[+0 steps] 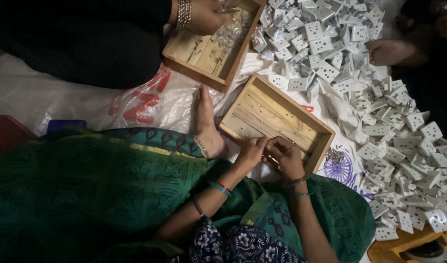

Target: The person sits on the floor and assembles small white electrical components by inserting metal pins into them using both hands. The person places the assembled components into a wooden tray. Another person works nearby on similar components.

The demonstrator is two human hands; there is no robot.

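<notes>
My left hand [251, 151] and my right hand [284, 155] meet at the near edge of a shallow wooden tray [277, 119], fingers pinched together on something small that I cannot make out. The tray's slatted bottom shows a few tiny metal bits. Both wrists wear thin bangles. My bare foot [205, 122] rests just left of the tray. A small heap of metal pieces [334, 156] lies right of my right hand.
A big pile of white plastic socket plates [389, 131] covers the right side and top. A second wooden tray [211, 46] with small parts sits at the top, another person's hand [204, 17] in it. Another person's foot [391, 51] rests among the plates. White plastic sheet [63, 95] lies left.
</notes>
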